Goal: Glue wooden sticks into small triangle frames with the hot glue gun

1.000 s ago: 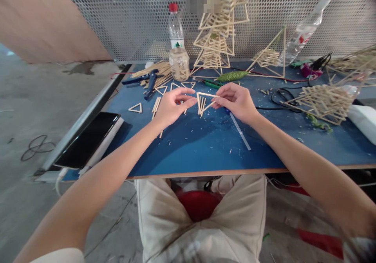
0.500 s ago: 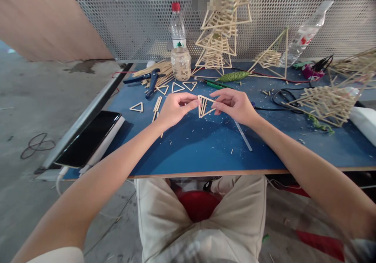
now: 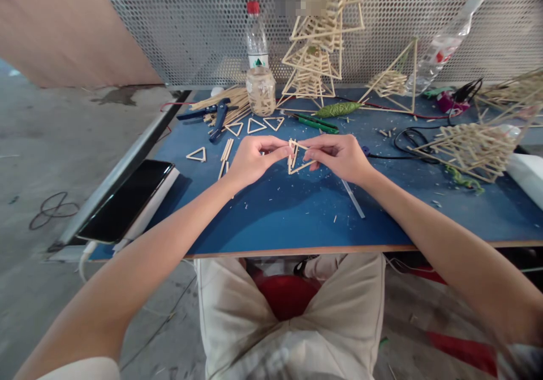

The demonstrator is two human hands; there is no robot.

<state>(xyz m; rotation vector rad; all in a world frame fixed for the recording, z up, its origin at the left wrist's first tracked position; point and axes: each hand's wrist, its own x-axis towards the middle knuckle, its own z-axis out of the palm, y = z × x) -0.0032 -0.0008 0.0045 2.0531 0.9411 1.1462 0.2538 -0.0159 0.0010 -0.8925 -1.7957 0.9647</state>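
Between my two hands, above the blue table, is a small triangular frame of thin wooden sticks (image 3: 290,164). My left hand (image 3: 261,156) pinches its left side between thumb and fingers. At the right, my right hand (image 3: 333,152) is closed on the frame, its fingertips close to the left ones. Fingers partly hide how the sticks meet. Left of my hands lie several loose short sticks (image 3: 226,150) and a separate wooden triangle (image 3: 197,154). Further back, another wooden triangle (image 3: 256,125) lies in a row with two others.
Blue cutters (image 3: 219,120) rest by a pile of sticks. A jar (image 3: 261,94), a red-capped bottle (image 3: 257,35) and a tall stick tower (image 3: 311,74) stand at the back. A phone (image 3: 127,199) lies left. A clear glue stick (image 3: 353,199) and a black cable (image 3: 403,142) lie right.
My right hand has moved its fingers in toward the left hand, closer over the top of the frame. The triangular frame has turned slightly. The loose triangles lie as before.
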